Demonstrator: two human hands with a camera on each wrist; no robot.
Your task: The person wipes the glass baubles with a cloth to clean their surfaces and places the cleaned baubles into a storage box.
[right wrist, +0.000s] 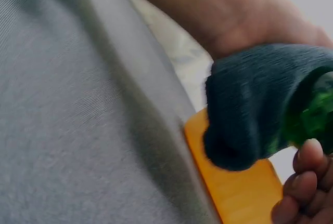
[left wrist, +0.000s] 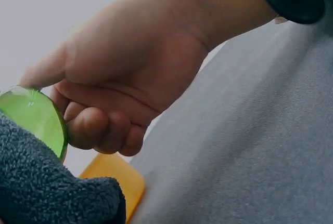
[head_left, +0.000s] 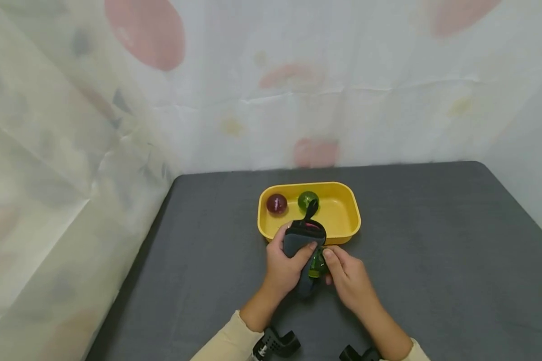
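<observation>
The left hand [head_left: 283, 265] grips a dark grey fuzzy fabric pouch [head_left: 300, 239] just in front of the yellow plastic tray [head_left: 343, 220] on the grey cloth-covered table [head_left: 433, 260]. The right hand [head_left: 349, 277] pinches a translucent green ball [head_left: 317, 264] against the pouch. A maroon ball [head_left: 276, 203] and another green ball [head_left: 306, 199] lie in the tray

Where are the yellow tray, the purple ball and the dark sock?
yellow tray [head_left: 350, 213], head view, right rim.
purple ball [head_left: 276, 203], head view, middle of the ball.
dark sock [head_left: 298, 241], head view, upper part.
</observation>
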